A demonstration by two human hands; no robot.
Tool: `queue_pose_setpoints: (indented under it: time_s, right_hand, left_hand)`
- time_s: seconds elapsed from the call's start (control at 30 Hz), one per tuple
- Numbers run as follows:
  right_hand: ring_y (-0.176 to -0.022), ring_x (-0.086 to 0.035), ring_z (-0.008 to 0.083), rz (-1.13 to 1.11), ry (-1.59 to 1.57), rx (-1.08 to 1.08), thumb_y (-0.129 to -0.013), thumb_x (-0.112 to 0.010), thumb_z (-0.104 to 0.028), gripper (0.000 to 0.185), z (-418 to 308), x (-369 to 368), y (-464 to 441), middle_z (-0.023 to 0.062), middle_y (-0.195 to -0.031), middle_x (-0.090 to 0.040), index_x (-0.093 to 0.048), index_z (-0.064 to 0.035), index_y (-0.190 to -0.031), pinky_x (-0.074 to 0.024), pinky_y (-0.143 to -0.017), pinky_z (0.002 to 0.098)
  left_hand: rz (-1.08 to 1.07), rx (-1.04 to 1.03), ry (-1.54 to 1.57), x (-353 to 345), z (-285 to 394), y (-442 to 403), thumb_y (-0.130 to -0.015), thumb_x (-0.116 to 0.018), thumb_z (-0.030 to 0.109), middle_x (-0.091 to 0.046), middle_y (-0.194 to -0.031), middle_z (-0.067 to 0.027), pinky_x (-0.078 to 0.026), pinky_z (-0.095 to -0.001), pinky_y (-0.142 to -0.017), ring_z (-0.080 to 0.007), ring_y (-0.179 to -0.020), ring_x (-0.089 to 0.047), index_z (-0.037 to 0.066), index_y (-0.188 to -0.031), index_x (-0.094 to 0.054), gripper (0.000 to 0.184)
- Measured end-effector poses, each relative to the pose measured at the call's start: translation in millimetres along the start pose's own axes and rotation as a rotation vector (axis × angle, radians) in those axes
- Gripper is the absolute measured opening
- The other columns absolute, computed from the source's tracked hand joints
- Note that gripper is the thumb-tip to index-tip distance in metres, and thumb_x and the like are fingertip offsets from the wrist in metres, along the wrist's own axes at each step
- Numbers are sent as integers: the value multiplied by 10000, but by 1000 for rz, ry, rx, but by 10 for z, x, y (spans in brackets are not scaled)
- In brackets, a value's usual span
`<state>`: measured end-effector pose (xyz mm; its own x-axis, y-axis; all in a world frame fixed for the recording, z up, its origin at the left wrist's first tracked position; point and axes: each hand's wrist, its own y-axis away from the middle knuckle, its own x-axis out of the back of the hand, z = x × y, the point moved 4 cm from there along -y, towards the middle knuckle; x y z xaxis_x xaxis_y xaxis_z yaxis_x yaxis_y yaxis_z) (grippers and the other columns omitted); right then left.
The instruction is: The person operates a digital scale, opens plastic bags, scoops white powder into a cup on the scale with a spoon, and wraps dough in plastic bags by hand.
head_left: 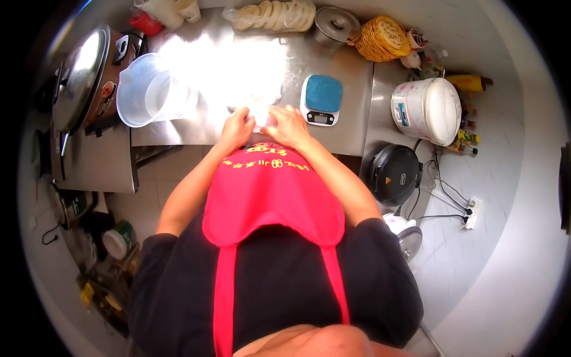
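At the front edge of the steel table (351, 128), my left hand (238, 127) has its fingers curled in against a small white, crumpled-looking thing (260, 116). From the other side my right hand (286, 126) grips the same white thing, fingers bent over it. Strong glare washes it out, so its kind is unclear. Just right of my right hand lies a kitchen scale (323, 98) with a blue top. A translucent plastic jug (144, 89) stands to the left of my left hand.
Along the back are a bag of pale flat rounds (273, 16), a lidded metal pot (337, 27) and a stack of flatbreads (383, 38). On the right stand a white rice cooker (425, 110) and a black electric griddle (395, 175); a large lidded cooker (86, 77) is at left.
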<state>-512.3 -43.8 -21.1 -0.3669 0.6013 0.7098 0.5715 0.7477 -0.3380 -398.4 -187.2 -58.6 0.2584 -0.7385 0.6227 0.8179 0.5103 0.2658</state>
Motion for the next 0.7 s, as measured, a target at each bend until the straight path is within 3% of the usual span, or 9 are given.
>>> queue_pose_setpoints:
  time_s: [0.07,0.13,0.2,0.23,0.27,0.37,0.43,0.57,0.7]
  right_hand:
    - [-745,-595,329,-189,-127,-182,-762,-707,-233,156,163,-185,-94,111,-742,-641,-677,-84,-729,-461,-718,433]
    - [-750,-571,319,-95,-256,-185,-754,-725,-206,113,263,6,-140,102,-744,-645,-703,-95,-746,-454,-711,408]
    - [-792,-586,277,-172,-225,-265,-749,-728,-141,77,477,176,-2,74,-852,-653,-697,-76,-778,-455,-730,383]
    - [-840,-589,247,-217,-407,-421,-746,-728,-124,96,561,232,110,57,-917,-639,-686,-65,-809,-450,-771,372]
    - [-888,-592,218,-263,-587,-584,-742,-728,-107,123,635,288,254,40,-982,-626,-675,-54,-840,-446,-813,361]
    - [-1038,-560,220,-306,-474,-408,-708,-758,-191,356,489,464,303,58,-1048,-597,-616,-47,-1001,-436,-889,367]
    - [-1110,-535,288,-259,-382,-310,-654,-802,-290,531,114,600,77,111,-1073,-601,-569,-36,-1057,-414,-943,381]
    - [-1105,-543,308,-97,-15,-153,-685,-770,-260,459,-484,435,-372,125,-1064,-616,-577,-40,-1039,-404,-953,409]
    - [-1045,-578,312,-472,522,-355,-731,-649,-118,331,335,-126,-22,121,-1005,-637,-632,-87,-1061,-416,-922,456]
  left_hand:
    - [252,-47,72,41,-17,-56,-837,-586,150,-596,-862,-251,-455,-447,-746,-425,-832,-582,-15,-926,-591,188]
    - [296,23,110,222,-8,-8,-888,-593,205,-631,-814,-202,-486,-396,-704,-337,-795,-621,-26,-936,-618,237]
    - [278,315,654,290,-361,88,-932,-616,314,-655,-772,-106,-502,-301,-630,-184,-678,-611,-27,-984,-657,347]
    - [217,320,730,319,-405,137,-953,-600,349,-665,-861,-72,-548,-280,-700,-153,-783,-630,-35,-999,-649,390]
    - [223,331,733,284,-411,197,-953,-600,349,-665,-861,-72,-548,-280,-700,-153,-783,-630,-35,-999,-649,390]
    - [148,298,883,281,-210,278,-969,-578,230,-657,-1034,-123,-576,-344,-834,-193,-980,-634,-35,-1060,-633,285]
    - [146,338,949,319,4,327,-968,-579,224,-659,-1026,-118,-576,-344,-828,-196,-974,-637,-32,-1064,-632,279]
    - [120,398,1030,307,116,359,-971,-570,214,-664,-1022,-121,-559,-362,-868,-219,-977,-647,-20,-1047,-633,254]
    - [6,383,1509,226,-206,378,-975,-526,174,-665,-1023,-156,-507,-407,-952,-284,-1034,-635,-1,-991,-630,204]
